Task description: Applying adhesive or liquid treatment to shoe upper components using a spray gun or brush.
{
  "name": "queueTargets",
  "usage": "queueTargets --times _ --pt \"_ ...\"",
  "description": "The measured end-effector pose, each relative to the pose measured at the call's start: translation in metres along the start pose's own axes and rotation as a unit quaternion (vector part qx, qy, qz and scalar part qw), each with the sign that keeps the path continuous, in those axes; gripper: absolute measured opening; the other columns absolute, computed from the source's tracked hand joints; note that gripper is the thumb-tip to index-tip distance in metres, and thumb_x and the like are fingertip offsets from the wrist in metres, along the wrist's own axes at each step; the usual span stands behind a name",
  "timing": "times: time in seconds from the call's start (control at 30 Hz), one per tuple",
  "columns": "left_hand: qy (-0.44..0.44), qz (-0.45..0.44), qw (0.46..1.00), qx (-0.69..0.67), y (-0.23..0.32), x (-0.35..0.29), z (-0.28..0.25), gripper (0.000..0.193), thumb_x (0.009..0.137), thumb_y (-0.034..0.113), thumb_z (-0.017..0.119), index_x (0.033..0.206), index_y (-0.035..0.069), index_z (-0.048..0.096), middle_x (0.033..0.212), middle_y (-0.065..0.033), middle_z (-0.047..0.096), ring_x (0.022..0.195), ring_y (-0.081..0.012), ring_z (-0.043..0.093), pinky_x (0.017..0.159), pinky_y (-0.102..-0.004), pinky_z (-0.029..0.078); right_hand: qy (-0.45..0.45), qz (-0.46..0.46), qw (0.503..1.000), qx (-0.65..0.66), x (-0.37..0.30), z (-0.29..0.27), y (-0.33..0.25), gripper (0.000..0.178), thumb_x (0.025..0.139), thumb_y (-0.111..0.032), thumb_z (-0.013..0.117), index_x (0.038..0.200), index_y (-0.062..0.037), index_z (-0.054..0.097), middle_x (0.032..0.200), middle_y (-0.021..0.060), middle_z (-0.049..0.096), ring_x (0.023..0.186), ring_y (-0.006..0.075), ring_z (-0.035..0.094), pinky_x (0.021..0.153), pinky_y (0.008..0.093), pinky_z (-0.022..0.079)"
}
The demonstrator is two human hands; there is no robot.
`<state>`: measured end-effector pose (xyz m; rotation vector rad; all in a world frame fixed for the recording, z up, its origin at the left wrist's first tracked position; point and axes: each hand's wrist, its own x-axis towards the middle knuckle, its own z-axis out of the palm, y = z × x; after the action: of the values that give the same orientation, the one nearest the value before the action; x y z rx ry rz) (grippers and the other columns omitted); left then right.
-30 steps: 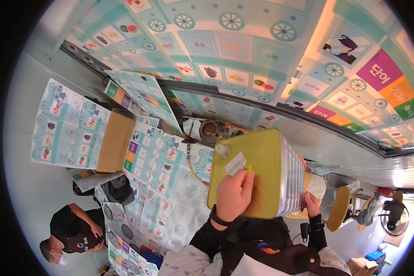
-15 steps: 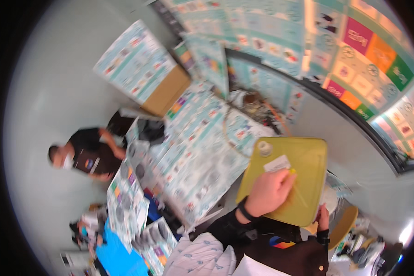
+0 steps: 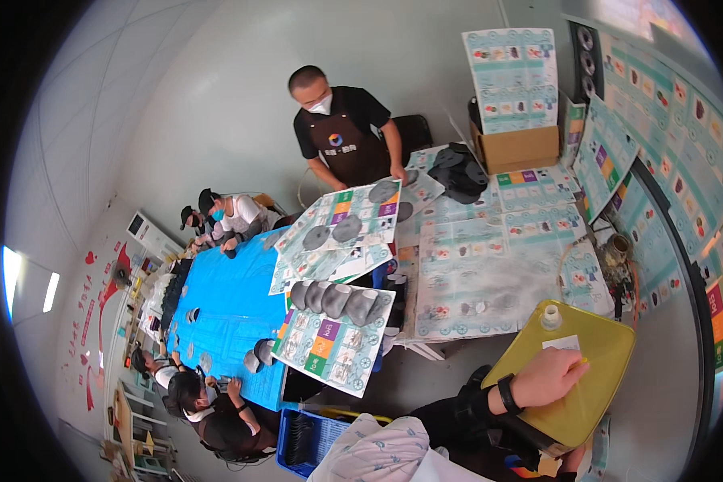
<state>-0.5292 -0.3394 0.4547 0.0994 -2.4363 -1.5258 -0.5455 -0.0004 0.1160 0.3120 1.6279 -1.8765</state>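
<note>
A yellow-green rectangular can (image 3: 594, 406) with a white cap (image 3: 551, 314) and a white label (image 3: 561, 343) is at the lower right, right in front of me. My left hand (image 3: 545, 379), a black band at its wrist, lies on the can's top with fingers curled tight. A small yellow piece peeks out at the fingertips; the fist hides what it grips there, apparently the handle. Low by the can's near edge, my right hand (image 3: 572, 460) shows only in part, its fingers mostly hidden.
A co-worker in an apron (image 3: 349, 145) stands behind a paper-covered table (image 3: 474, 309). Dark grey rounded pieces (image 3: 335, 302) lie on printed sheets. Further left, people sit round a blue-covered table (image 3: 233, 281). A blue basket (image 3: 323, 438) is near my left side; a cardboard box (image 3: 522, 151) stands far back.
My view has swung left, so the co-worker and tables now appear upright and further right. The can and both my hands sit lower right in view. My left hand keeps its curled hold.
</note>
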Motion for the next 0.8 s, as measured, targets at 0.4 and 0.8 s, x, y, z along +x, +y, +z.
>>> queueTargets --times 0.4,0.8 --pt "0.100 -0.020 0.992 0.072 -0.017 -0.012 -0.106 0.030 0.096 0.024 0.061 0.078 0.001 0.056 0.068 -0.0214 0.057 0.066 -0.0429 0.057 0.057 -0.0446 0.044 -0.073 0.011 0.995 -0.059 0.054 0.122 -0.010 0.066 0.102 -0.063 0.039 0.105 -0.0018 0.063 0.070 0.0066 0.065 0.050 0.0150 0.060 0.041 0.0268 0.047" --pt "0.121 -0.079 0.984 0.099 -0.048 -0.009 -0.166 0.030 0.096 0.025 0.060 0.079 0.000 0.062 0.072 -0.0218 0.062 0.069 -0.0428 0.061 0.060 -0.0485 0.047 -0.055 0.011 0.992 -0.108 0.084 0.187 -0.020 0.059 0.101 -0.062 0.044 0.068 -0.0136 0.050 0.049 -0.0025 0.042 0.038 0.0104 0.042 0.034 0.0267 0.033"
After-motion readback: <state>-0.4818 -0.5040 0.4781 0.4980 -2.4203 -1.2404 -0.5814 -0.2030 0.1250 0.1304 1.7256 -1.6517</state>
